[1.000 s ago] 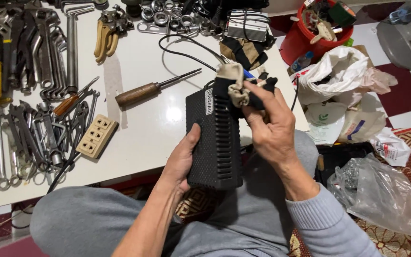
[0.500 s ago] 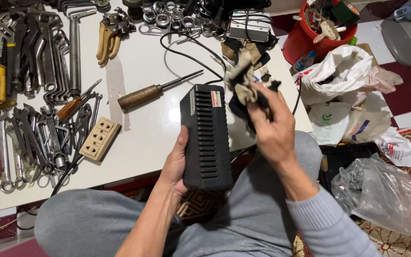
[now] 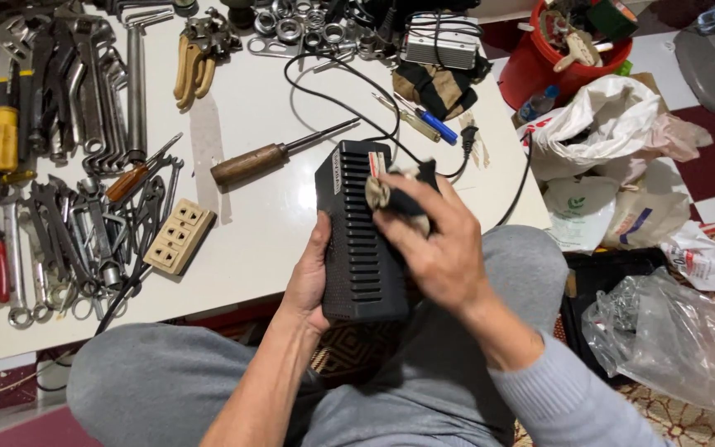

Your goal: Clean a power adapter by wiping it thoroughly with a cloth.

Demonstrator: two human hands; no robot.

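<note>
While the black, slotted, box-shaped metal casing (image 3: 359, 240) is propped over the lap against the edge of the white desk (image 3: 266, 207), its left side is gripped by the left hand (image 3: 308, 277). A dirty beige rag (image 3: 389, 194) is clenched in the right hand (image 3: 436, 244) and pressed onto the casing's top. A wooden-handled screwdriver (image 3: 271, 157) lies nearby on the desk.

A home repair workshop: wrenches (image 3: 59, 240), pliers (image 3: 192, 58) and a screwdriver (image 3: 279, 153) crowd the white table (image 3: 266, 223).
</note>
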